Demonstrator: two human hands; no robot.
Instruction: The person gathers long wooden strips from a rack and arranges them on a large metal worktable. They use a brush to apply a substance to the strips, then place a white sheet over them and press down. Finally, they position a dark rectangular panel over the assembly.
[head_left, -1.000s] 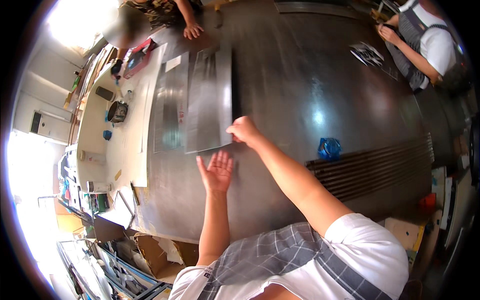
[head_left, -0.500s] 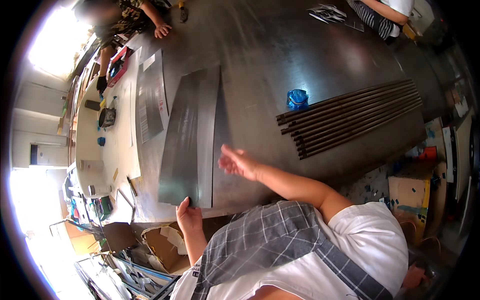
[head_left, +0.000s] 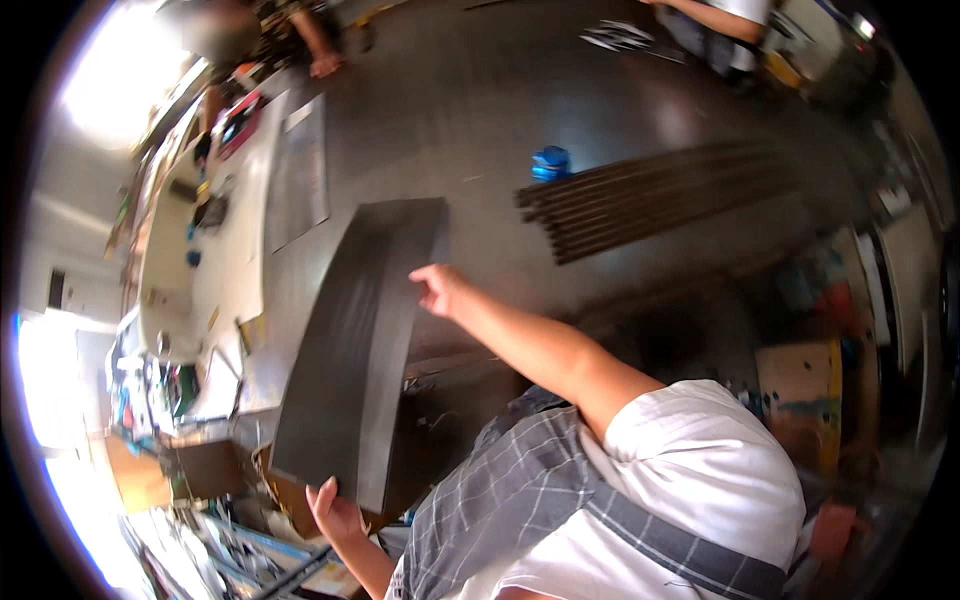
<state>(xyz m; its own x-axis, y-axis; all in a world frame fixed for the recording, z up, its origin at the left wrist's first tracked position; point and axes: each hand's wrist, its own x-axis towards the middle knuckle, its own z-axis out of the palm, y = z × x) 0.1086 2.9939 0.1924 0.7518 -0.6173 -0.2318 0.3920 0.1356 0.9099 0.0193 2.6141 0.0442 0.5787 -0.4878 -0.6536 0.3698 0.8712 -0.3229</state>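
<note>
The left grip (head_left: pixel 337 515) pinches the near end of the grey panel (head_left: pixel 345 335); the right grip (head_left: pixel 437 290) pinches its right edge. I observe the panel shifted nearward since 0.5 s ago, overhanging the bench (head_left: pixel 430 130). Long axis: near-left to far-right.

A workshop, apparently for metalwork, is being indicated by a broad, dark, smooth-topped worktable (head_left: pixel 450 125), on which long, brown, parallel bars (head_left: pixel 660 200) are being supported. A long, grey, rectangular sheet (head_left: pixel 335 330) is being handled by a person (head_left: pixel 690 455) in a grey, checked cloth apron (head_left: pixel 530 465); thin, pale strips (head_left: pixel 165 560) are being held at lower left.
</note>
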